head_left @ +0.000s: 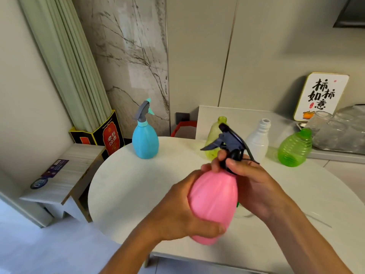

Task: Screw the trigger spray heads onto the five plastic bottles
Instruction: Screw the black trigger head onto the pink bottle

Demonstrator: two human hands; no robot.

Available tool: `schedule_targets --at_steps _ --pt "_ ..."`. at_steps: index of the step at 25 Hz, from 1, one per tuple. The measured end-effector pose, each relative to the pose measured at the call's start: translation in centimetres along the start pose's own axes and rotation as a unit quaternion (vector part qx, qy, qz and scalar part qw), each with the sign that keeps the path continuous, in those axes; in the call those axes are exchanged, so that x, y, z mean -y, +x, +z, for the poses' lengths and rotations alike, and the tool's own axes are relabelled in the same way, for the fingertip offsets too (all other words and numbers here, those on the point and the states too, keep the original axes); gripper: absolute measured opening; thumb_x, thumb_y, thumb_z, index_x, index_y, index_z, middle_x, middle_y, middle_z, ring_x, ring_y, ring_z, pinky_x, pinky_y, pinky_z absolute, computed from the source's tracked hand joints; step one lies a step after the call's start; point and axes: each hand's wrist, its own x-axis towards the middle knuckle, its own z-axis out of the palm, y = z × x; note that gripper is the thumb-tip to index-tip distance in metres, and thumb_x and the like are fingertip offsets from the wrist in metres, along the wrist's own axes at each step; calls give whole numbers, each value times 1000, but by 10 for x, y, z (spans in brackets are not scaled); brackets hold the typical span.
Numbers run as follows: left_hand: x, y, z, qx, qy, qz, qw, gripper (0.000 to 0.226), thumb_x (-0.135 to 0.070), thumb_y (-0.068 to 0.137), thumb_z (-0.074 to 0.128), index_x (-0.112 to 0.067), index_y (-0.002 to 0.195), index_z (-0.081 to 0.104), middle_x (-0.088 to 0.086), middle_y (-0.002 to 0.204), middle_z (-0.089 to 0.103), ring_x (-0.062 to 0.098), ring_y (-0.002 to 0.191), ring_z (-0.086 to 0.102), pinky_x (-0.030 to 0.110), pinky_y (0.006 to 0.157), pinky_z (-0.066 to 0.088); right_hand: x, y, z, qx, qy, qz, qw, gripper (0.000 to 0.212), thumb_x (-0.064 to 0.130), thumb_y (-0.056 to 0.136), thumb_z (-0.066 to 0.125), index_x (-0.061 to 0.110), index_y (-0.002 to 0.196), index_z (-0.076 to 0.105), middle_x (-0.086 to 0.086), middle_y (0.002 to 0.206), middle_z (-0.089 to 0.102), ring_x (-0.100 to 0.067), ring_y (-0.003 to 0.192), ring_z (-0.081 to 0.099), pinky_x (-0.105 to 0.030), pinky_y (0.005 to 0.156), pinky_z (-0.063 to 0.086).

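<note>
Pink bottle (214, 202) held tilted above worktop (122, 186), left hand (183, 212) wrapped round body. Right hand (250, 180) fingers (232, 163) clamped on black spray head (230, 141) collar at neck. Risks: tilt cross-threads collar; smooth bottle slips in grip; elbow topples open bottles behind.

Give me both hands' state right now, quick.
Left hand: closed around the pink bottle, holding its body.
Right hand: closed, fingers pinching the dark spray head at the collar on the pink bottle's neck.
</note>
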Motion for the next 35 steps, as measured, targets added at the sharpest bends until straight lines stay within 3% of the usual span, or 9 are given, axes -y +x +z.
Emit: schedule_targets --at_steps 2,7,11,16,20,26,30,33,35 --pt "-2 -2 -4 64 -23 -11 998 89 -40 54 93 -54 126 42 -24 122 56 1 112 56 33 84 59 -1 -3 -3 34 -43 25 998 25 26 76 82 10 76 64 -14 80 68 -36 100 64 -39 91 52" --pt "-6 -2 19 -39 -4 -29 999 91 -56 43 93 -59 119 43 -29 116 57 -5 102 58 31 78 60 -5 -2 -7 -39 -50 15 998 46 45 72 82 16 56 52 -6 63 62 -25 84 68 -30 81 55" --pt "-9 -4 15 26 -50 -49 997 82 -49 46 93 -62 113 48 -29 112 60 -6 101 59 28 79 60 -6 -2 -9 54 1 19 998 38 39 85 72 17 59 55 -3 64 64 -27 92 67 -48 102 45" --pt "-8 -4 20 -25 -43 -53 997 75 -42 48 92 -58 108 50 -27 107 61 -6 96 60 29 78 60 -6 0 8 -99 -62 39 992 43 32 70 81 16 50 46 -4 51 53 -23 71 65 -29 72 56" --pt "-7 -7 19 -66 17 -26 997 79 -51 47 89 -59 111 43 -32 109 57 -8 98 57 19 73 58 -6 0 20 -162 -70 6 984 39 23 74 76 14 50 47 -7 51 51 -27 66 59 -29 63 56" --pt "-3 -4 24 -89 70 5 994 81 -58 47 86 -62 111 36 -36 112 52 -11 100 54 14 70 56 -5 -2 23 -205 -66 -9 976 36 20 72 76 13 50 49 -10 53 48 -31 72 52 -29 62 55" --pt "1 1 35 -135 112 20 984 87 -65 47 83 -68 115 28 -40 114 48 -14 104 49 8 65 51 -7 -1 22 -264 -90 -48 959 33 21 73 77 17 50 54 -7 54 55 -24 64 61 -31 65 55" --pt "9 5 51 -209 217 42 952 100 -69 48 77 -57 129 21 -34 125 40 -6 109 47 16 78 49 -14 3 21 -317 -157 -57 933 30 32 80 78 27 53 67 -1 70 74 -17 76 70 -35 75 54" --pt "16 9 57 -245 284 49 926 106 -69 49 78 -44 135 22 -16 134 44 6 112 46 27 85 50 -16 5 20 -318 -166 -25 933 18 44 78 78 31 65 75 4 85 79 -12 89 72 -34 82 52"
